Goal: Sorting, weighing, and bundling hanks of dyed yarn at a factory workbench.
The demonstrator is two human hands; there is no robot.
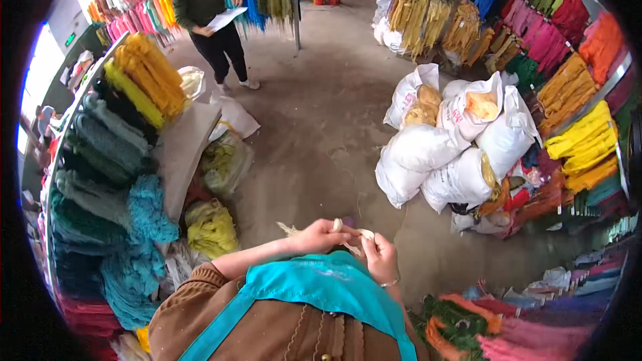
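Observation:
Close in front of my turquoise apron [314, 277], both hands are closed on a thin cream-coloured yarn strand [366, 234]. My left hand [319, 236] has the yarn looped about its fingers, and a frayed end sticks out past its far side. Just to the right, my right hand [381, 258] pinches the strand, with a short piece dangling between the two hands. Part of the yarn is hidden behind the fingers.
White sacks [428, 154] of yarn are heaped on the floor at right. Racks of coloured skeins [100, 140] line the left, with a grey board [184, 154] and bagged green yarn [212, 228] beside them. A person [212, 13] holding paper [225, 19] stands at far left.

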